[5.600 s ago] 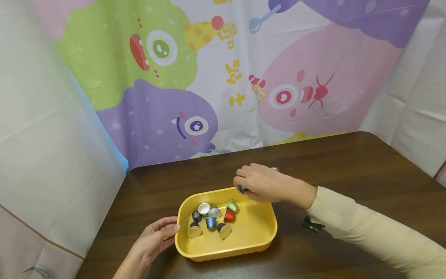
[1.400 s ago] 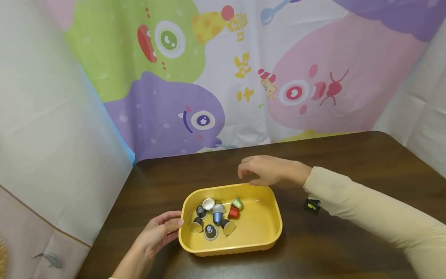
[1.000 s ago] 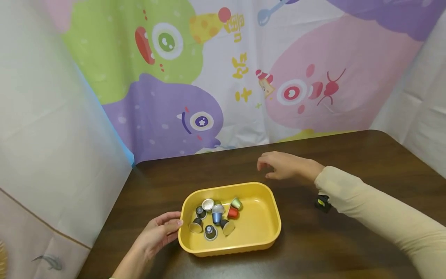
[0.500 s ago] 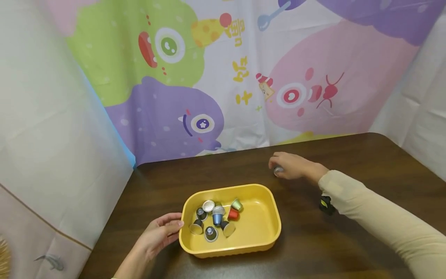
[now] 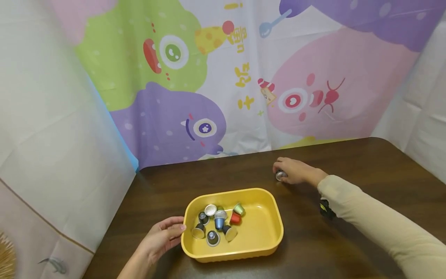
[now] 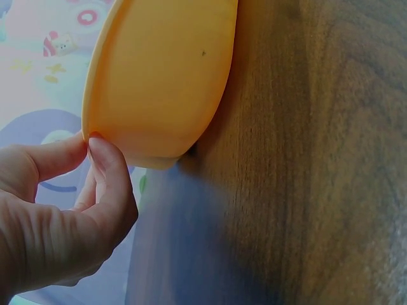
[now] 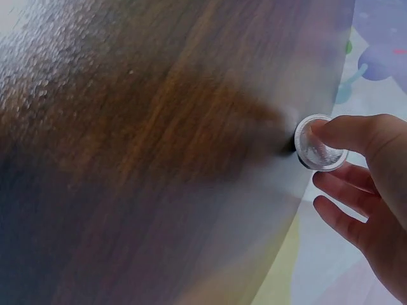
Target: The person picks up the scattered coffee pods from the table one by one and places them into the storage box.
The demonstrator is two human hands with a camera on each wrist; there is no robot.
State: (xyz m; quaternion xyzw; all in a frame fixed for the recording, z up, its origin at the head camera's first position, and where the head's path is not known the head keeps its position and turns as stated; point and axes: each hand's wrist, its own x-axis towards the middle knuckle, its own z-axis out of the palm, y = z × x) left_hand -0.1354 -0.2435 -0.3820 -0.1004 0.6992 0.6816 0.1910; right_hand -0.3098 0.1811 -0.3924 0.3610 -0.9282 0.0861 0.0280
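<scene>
My left hand pinches the left rim of a yellow plastic tray; in the left wrist view, thumb and forefinger meet at the rim. Several coffee capsules lie in the tray's left half, among them a blue one, a red one, a light green one and a dark one standing on its lid. Behind the tray, to the right, my right hand pinches a coffee capsule at the table. Its silver lid shows under the thumb in the right wrist view; its body is mostly hidden.
The dark wooden table ends at a cartoon-printed curtain behind. Pale cloth hangs at the left. A small black device sits under my right wrist.
The right hand has let a dark capsule go into the tray, moved off to the back right and gripped another capsule. My left hand has stayed at the tray's rim.
</scene>
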